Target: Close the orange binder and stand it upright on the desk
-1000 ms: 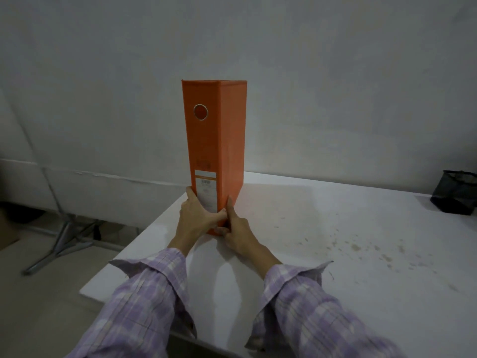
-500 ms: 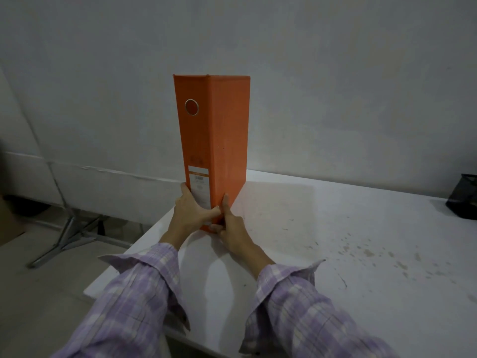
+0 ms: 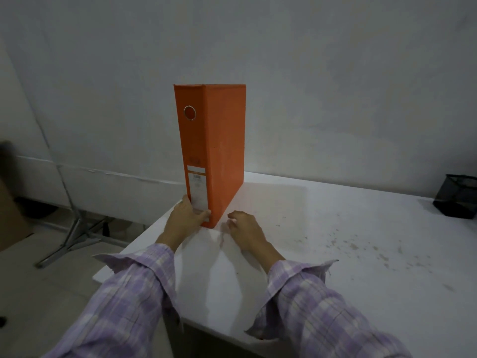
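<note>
The orange binder (image 3: 216, 140) is closed and stands upright near the left corner of the white desk (image 3: 322, 228), its spine with a ring hole and a white label turned toward me. My left hand (image 3: 184, 218) still holds the bottom of the spine, thumb across the label side. My right hand (image 3: 245, 227) hovers just right of the binder's base, a small gap away from it, with the fingers loosely curled and nothing in them.
A black mesh pen holder (image 3: 455, 198) sits at the desk's far right edge. Brownish specks stain the desk surface on the right. A metal stand (image 3: 74, 228) rests on the floor to the left, beside the desk's left edge. A grey wall lies directly behind.
My right hand has let go of the binder and pulled back to the right. The binder has turned so more of its side cover shows. My left hand keeps its hold.
</note>
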